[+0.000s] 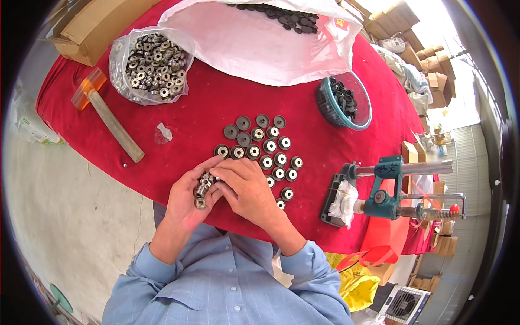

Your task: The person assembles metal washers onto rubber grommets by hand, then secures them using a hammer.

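Several small bearings (203,189) lie cupped in the left hand (187,200) at frame centre, its grip clenched around them; the right hand (246,187) pinches at the pile. Likely picking one out; next needs seating it in a dark wheel (231,131) on the table (216,103).

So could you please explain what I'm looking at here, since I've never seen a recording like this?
There is no machine: a person works with two bare hands, filmed by a fisheye camera on their head looking down, so straight edges bend. The left hand cups a handful of small metal bearings; the right hand reaches into them. On the red table lie rows of small dark wheels, a clear bag of bearings, a mallet, a blue basket of black parts, a white sack and a teal hand press.
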### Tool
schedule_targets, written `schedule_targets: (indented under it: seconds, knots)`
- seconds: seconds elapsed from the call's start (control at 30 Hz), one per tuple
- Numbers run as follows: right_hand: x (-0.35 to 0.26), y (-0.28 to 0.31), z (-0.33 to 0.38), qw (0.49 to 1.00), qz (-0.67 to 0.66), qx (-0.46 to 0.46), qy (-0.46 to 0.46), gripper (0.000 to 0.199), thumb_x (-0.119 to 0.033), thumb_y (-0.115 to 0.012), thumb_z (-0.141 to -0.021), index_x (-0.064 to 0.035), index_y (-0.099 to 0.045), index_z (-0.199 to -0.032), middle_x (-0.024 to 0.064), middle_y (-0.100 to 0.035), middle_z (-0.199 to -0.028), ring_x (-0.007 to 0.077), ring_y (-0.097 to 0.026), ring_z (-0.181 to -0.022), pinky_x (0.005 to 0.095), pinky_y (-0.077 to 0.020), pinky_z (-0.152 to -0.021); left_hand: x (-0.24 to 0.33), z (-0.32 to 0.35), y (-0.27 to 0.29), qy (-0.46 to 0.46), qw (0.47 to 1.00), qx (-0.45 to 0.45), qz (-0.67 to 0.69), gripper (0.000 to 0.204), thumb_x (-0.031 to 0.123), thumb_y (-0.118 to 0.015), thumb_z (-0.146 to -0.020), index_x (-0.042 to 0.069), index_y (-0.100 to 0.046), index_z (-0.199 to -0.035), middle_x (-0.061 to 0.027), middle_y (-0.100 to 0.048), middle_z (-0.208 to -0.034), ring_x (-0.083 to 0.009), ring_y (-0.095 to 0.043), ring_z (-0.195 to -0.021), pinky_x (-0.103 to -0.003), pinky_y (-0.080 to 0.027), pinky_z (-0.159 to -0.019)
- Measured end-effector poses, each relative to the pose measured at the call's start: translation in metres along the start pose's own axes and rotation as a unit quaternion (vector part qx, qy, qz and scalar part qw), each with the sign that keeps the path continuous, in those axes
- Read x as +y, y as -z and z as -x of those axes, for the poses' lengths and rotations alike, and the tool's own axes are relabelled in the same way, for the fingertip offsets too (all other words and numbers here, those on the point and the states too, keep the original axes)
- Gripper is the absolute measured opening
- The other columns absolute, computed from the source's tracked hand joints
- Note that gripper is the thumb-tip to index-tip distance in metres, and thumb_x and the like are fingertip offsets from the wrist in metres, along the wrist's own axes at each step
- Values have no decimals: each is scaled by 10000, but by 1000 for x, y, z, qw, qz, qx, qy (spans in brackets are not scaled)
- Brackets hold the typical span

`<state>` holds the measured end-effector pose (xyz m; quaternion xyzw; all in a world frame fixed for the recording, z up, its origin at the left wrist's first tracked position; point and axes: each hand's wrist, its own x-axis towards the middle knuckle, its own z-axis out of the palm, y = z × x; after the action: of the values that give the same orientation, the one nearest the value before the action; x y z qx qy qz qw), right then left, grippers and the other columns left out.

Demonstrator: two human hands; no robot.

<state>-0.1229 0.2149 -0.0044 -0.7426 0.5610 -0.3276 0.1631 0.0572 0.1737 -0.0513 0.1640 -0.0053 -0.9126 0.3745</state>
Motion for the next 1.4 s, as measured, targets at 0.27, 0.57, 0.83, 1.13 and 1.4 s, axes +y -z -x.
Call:
schedule_targets:
  seconds: [0.27, 0.57, 0.83, 1.13, 1.4]
  knots:
    - [21, 18, -20, 989, 68, 124, -46, 278, -16, -800, -915, -49, -665, -1156, 127, -716, -1063, 274, -749, -843, 378, -590, -670, 2, 1, -9, 14, 999, 39, 31, 502, 192, -391, -1145, -104, -464, -1544, -285, -542, -1565, -380, -582, -1426, -475, -513, -1191]
    - [60, 9, -35, 980, 171, 98, -37, 192, -35, -794, -907, -21, -694, -1071, 116, -722, -1062, 330, -702, -941, 439, -574, -822, -1, -1, 1, 19, 1000, -3, 18, 511, 216, -408, -1152, -111, -449, -1542, -316, -505, -1587, -402, -553, -1456, -484, -502, -1210]
    - [58, 1, -27, 980, 167, 105, -4, 215, 0, -741, -920, -1, -760, -1135, 122, -718, -1144, 337, -687, -1028, 436, -571, -874, -2, 0, 1, 16, 1000, 7, 4, 500, 235, -423, -1155, -107, -486, -1515, -307, -528, -1570, -397, -559, -1452, -476, -492, -1217]
    - [47, 1, -17, 963, 255, 92, -5, 371, 1, -664, -869, -13, -752, -1229, 81, -705, -1269, 283, -665, -1133, 426, -507, -981, -2, 1, -5, 16, 1000, 8, -10, 515, 245, -402, -1158, -106, -480, -1526, -296, -518, -1590, -387, -556, -1459, -466, -489, -1217]
    - [41, 3, -10, 968, 231, 90, -24, 441, 30, -672, -861, -23, -729, -1295, 88, -700, -1319, 297, -651, -1190, 459, -491, -1016, -2, -1, -10, 13, 999, 23, -34, 556, 276, -378, -1161, -100, -459, -1562, -277, -521, -1599, -382, -550, -1468, -471, -483, -1219]
